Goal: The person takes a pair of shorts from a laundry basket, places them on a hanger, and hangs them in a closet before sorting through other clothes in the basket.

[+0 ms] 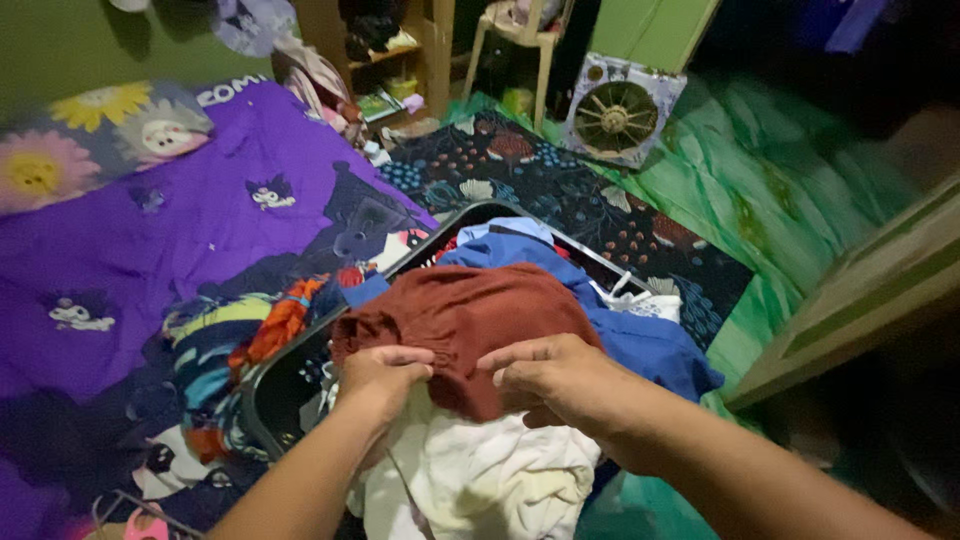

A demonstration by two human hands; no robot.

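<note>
A dark laundry basket [262, 392] sits on the floor, heaped with clothes. On top lies a rust-brown garment [470, 305]. My left hand [382, 377] grips its near edge with fingers curled under. My right hand [552, 378] pinches the same edge just to the right. Under the brown cloth are a blue garment [640, 340] on the right and a white garment [480, 470] at the near side.
A purple cartoon-print mattress [200, 220] lies to the left, with colourful clothes [235, 345] on its edge. A dark floral mat [560, 195], a box fan [620, 115], a stool and cluttered shelves stand beyond. A wooden panel [860, 290] rises at right.
</note>
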